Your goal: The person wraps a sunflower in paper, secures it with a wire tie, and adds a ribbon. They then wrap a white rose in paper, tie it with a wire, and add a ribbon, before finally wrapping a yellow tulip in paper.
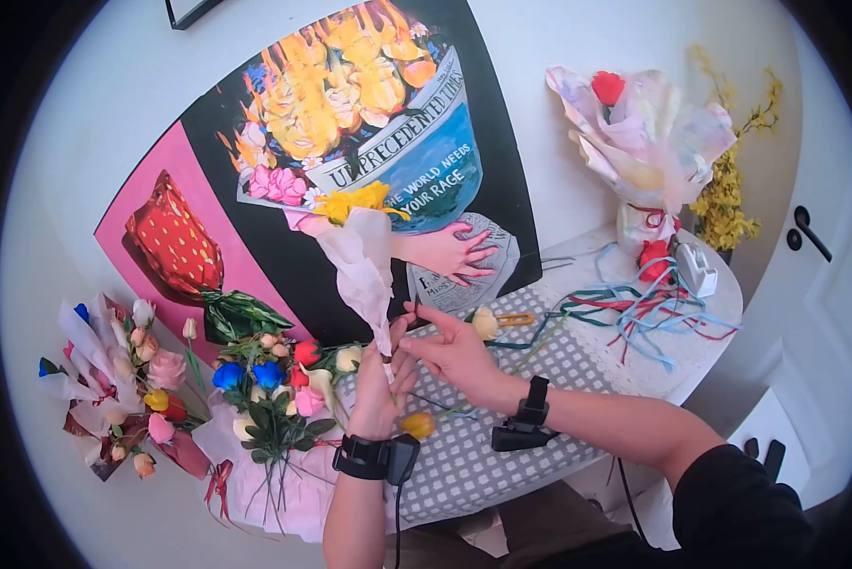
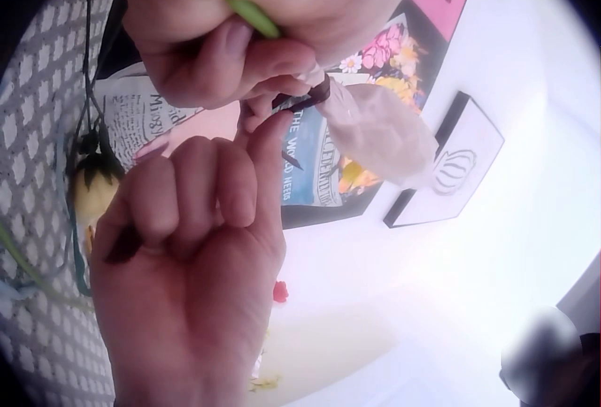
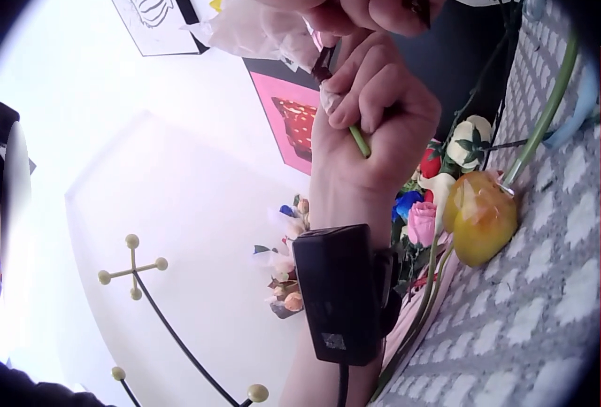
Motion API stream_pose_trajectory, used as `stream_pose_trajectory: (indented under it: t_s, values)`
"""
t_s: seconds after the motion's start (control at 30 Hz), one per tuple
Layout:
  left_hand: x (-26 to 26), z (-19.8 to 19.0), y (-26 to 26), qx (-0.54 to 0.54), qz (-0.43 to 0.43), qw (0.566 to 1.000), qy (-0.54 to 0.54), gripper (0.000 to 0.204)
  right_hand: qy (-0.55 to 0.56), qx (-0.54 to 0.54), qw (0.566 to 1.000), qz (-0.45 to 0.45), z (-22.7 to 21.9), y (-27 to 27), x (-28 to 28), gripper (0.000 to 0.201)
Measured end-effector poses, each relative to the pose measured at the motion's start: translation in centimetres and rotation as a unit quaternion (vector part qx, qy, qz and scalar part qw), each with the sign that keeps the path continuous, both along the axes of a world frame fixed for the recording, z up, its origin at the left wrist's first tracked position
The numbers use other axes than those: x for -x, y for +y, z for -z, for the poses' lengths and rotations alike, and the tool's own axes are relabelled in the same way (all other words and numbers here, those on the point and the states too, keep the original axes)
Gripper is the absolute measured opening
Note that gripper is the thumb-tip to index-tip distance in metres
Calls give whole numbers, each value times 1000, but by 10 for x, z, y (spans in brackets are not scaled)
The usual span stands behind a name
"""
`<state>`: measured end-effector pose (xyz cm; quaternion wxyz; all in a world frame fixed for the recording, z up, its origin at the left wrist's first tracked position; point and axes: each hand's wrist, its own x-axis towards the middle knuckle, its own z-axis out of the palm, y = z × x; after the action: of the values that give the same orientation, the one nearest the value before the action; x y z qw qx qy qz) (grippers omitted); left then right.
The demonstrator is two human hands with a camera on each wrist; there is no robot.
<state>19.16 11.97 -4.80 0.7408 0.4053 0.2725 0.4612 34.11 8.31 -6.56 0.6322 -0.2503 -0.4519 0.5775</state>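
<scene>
A yellow flower [image 1: 352, 202] stands upright in white wrapping paper [image 1: 361, 256], which narrows down to its stem. My left hand [image 1: 388, 384] grips the bundle by its lower end, and a green stem end [image 3: 361, 142] pokes out of the fist. Around the gathered paper, just above those fingers, runs a dark red ribbon [image 2: 308, 99]. My right hand [image 1: 464, 365] holds that ribbon, its fingers curled close beside the left hand; a dark bit of it shows at the palm in the right wrist view. A loose yellow tulip [image 3: 481, 219] lies below the hands on the checked cloth [image 1: 502, 465].
Left on the table lie blue, red and pink flowers [image 1: 269, 375], beside wrapped bouquets [image 1: 151, 379]. A cream rose [image 1: 484, 323] is just beyond the right hand. Tangled ribbons [image 1: 644, 313], a white tape dispenser [image 1: 697, 269] and a wrapped red rose bouquet [image 1: 649, 142] stand right. Paintings [image 1: 350, 142] lean behind.
</scene>
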Motion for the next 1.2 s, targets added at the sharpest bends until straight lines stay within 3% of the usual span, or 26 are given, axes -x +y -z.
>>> stream_pose_trajectory:
  t_s: [0.07, 0.13, 0.33, 0.53, 0.63, 0.73, 0.8, 0.93, 1.0, 1.13, 1.2]
  values:
    - [0, 0, -1, 2, 10, 1000, -3, 32, 2, -3, 1000, 5, 0, 0, 2, 61]
    - [0, 3, 1, 4, 22, 1000, -6, 34, 5, -11, 999, 42, 2, 1, 3, 51]
    - [3, 13, 8, 8, 32, 998, -49, 34, -58, 11, 998, 34, 8, 7, 3, 25]
    - [-4, 0, 2, -2, -1, 1000, 9, 37, 22, 89, 996, 8, 4, 2, 1, 23]
    - [-3, 2, 2, 11, 1, 1000, 11, 36, 18, 67, 997, 39, 2, 2, 4, 23]
    - [2, 12, 8, 14, 43, 999, -15, 34, 11, 81, 995, 63, -4, -2, 4, 21]
    - [4, 16, 13, 34, 10, 996, -76, 34, 3, 87, 995, 55, -3, 1, -1, 21]
    - [5, 14, 14, 49, -32, 996, -65, 36, -23, 82, 995, 46, -2, 5, -6, 20]
    - [-1, 4, 5, 19, -73, 997, -33, 37, -32, 100, 994, 37, -5, 5, -9, 20]
    - [-5, -6, -3, -30, -65, 997, -21, 37, -14, 127, 992, 8, -5, 9, -17, 22]
    - [-9, -5, -6, -118, -94, 987, 51, 31, -6, 128, 992, 3, -4, 11, -19, 22]
